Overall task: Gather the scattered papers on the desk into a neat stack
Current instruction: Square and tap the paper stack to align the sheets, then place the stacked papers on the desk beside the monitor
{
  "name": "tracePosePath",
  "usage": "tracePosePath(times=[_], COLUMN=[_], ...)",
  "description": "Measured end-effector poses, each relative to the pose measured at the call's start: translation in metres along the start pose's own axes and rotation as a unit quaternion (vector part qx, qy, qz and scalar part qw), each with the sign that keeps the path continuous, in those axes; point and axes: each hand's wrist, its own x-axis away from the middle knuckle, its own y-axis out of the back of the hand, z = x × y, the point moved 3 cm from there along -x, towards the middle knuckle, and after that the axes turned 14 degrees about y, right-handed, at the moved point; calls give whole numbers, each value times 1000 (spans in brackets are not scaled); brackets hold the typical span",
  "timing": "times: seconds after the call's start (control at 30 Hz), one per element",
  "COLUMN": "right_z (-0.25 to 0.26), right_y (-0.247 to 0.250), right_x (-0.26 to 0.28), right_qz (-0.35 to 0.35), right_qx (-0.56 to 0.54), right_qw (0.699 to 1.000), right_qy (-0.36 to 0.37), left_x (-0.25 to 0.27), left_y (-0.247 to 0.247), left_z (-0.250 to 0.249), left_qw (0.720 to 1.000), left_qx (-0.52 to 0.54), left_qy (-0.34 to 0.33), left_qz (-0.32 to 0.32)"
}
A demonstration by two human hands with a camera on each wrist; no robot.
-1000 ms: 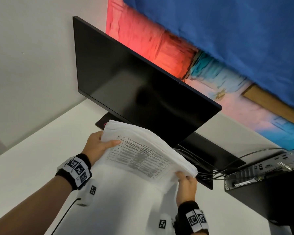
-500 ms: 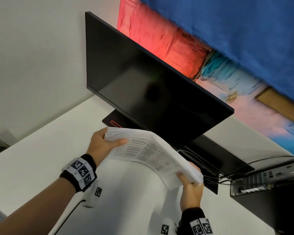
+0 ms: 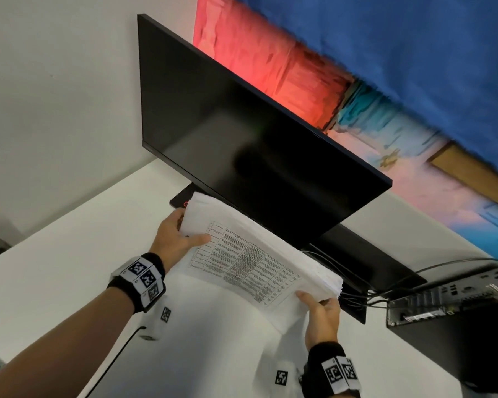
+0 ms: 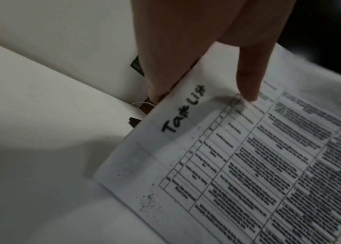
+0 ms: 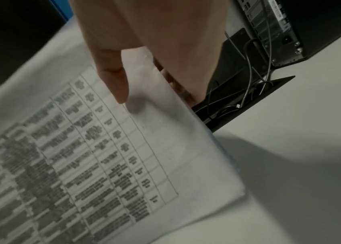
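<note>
A thick stack of white papers (image 3: pixel 250 254), its top sheet printed with a table, is held above the white desk (image 3: pixel 69 254) in front of the monitor. My left hand (image 3: pixel 176 239) grips the stack's left short edge, thumb on the top sheet (image 4: pixel 228 165) and fingers underneath. My right hand (image 3: pixel 321 311) grips the right short edge the same way, thumb on the top sheet (image 5: pixel 123 156). The sheets fan out a little along the far edge. Handwriting reading "Task List" shows in the left wrist view.
A black monitor (image 3: pixel 256 139) on its stand is just behind the stack. Cables (image 3: pixel 357 285) run to a small black computer (image 3: pixel 457 305) at the right. A painted canvas (image 3: pixel 357 96) leans on the wall. A black cord (image 3: pixel 118 357) lies on the desk at the lower left.
The stack has tipped between the frames: half a second ago its near face was tilted flatter, now the printed top sheet faces me again. Both hands kept their grip on the short edges.
</note>
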Motion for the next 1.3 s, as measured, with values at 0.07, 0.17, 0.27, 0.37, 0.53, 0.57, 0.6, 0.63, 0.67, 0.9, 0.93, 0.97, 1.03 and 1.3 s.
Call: tracePosePath(times=[0.07, 0.17, 0.27, 0.37, 0.53, 0.57, 0.6, 0.63, 0.67, 0.9, 0.93, 0.97, 1.03, 1.3], right_z=[-4, -9, -12, -2, 42, 53, 63, 74, 81, 93, 92, 88, 76, 2], right_y=[0, -1, -2, 2, 21, 24, 23, 20, 16, 2, 1, -1, -2, -33], right_x=[1, 1, 3, 6, 0, 0, 2, 6, 10, 35, 39, 41, 46, 84], right_qz=[14, 11, 13, 6, 63, 103, 153, 210, 264, 301, 302, 304, 301, 225], right_qx=[16, 15, 16, 17, 154, 208, 265, 329, 396, 462, 426, 394, 336, 71], right_qw=[1000, 1000, 999, 1000, 965, 942, 914, 876, 826, 735, 761, 786, 830, 970], right_qy=[-5, -25, -30, -8, 204, 242, 265, 282, 302, 393, 384, 367, 329, 67], left_x=[-2, 1, 1, 7, 21, 25, 30, 34, 38, 46, 44, 42, 40, 92], left_y=[-3, -8, -8, -7, -2, -1, -2, -2, -2, 2, 4, 6, 15, 32], left_z=[3, 5, 6, 3, -27, -37, -48, -58, -69, -97, -95, -91, -78, 13], left_qw=[1000, 1000, 1000, 999, 994, 991, 987, 983, 980, 976, 978, 979, 975, 970], left_qx=[-10, -15, -20, -29, -59, -74, -91, -102, -110, -128, -128, -134, -162, -73], left_qy=[-1, 9, 10, -2, -72, -92, -113, -129, -141, -160, -159, -154, -110, 211], left_qz=[9, 20, 19, 32, 53, 65, 76, 85, 91, 79, 53, 8, -102, 99])
